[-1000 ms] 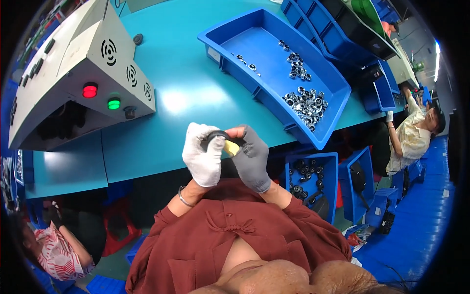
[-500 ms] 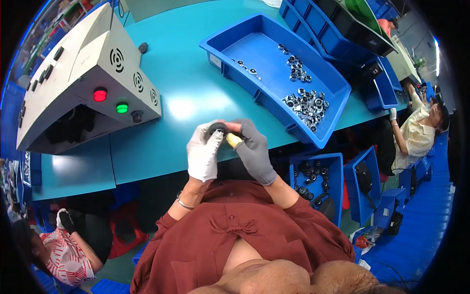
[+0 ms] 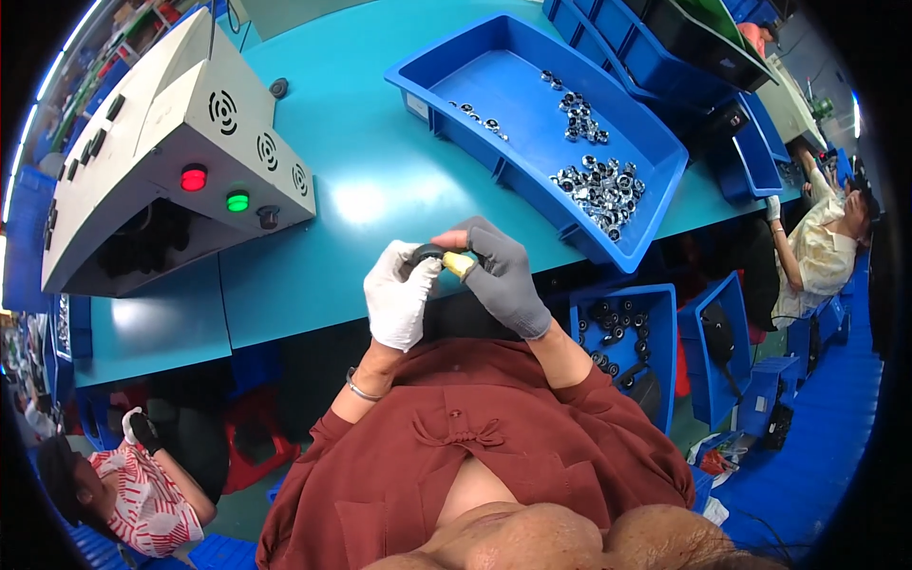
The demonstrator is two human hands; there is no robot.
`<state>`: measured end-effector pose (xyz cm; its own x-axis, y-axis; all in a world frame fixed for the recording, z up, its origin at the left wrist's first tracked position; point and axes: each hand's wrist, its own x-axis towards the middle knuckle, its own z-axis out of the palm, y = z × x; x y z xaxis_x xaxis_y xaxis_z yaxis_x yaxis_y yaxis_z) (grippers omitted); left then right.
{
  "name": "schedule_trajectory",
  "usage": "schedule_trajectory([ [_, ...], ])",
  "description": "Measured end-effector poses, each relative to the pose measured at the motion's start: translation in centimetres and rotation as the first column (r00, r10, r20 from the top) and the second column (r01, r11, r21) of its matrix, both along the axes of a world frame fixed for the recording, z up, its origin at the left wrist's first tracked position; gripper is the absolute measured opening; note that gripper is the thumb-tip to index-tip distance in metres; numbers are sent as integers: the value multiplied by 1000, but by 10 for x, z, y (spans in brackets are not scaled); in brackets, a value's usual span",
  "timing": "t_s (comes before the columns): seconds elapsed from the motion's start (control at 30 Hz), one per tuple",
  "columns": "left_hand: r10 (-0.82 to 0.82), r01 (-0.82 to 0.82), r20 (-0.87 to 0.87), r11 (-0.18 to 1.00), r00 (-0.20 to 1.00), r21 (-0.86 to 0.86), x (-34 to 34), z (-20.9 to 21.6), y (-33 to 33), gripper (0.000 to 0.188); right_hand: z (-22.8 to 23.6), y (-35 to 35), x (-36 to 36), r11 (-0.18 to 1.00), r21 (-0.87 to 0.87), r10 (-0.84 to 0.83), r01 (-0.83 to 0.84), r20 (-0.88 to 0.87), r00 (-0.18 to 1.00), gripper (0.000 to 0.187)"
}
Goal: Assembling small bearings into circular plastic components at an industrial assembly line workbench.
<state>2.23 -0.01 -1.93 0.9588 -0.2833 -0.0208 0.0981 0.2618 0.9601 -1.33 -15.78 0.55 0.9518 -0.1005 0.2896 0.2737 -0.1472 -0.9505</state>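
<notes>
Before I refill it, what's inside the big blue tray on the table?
The tray holds loose shiny parts, mostly clustered toward its right; the bottom beneath them is covered.

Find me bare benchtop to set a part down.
Bare: the teal benchtop between the white machine and the large blue tray. Crowded: the tray's near-right end, heaped with shiny parts, and the benchtop's near edge, where the left hand and right hand hold a black round part.

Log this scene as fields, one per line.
Left hand: white-gloved, holding a small round black part
Right hand: grey-gloved, yellow-covered thumb at that part; grip unclear
Tray: rectangular blue plastic, on turquoise bench, holding shiny silver round parts
Machine: boxy, white; round red light, green light
Lower bin: blue plastic, black round parts inside
</notes>
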Motion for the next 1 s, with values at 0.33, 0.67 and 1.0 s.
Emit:
schedule_trajectory([
  [0.33,0,-1,-101,1000,995,-7,6,3,2,29,-17,9,-8,991,-107,-75,77,21,997,26],
  [0.67,-54,45,-128,997,990,-67,2,0,0,33,-13,5,-9,995,57,-72,78,-102,992,34],
  [1.0,19,-21,-83,999,996,-32,0,-12,5,25,-9,11,-3,974,226,44,2,-199,979,34],
])
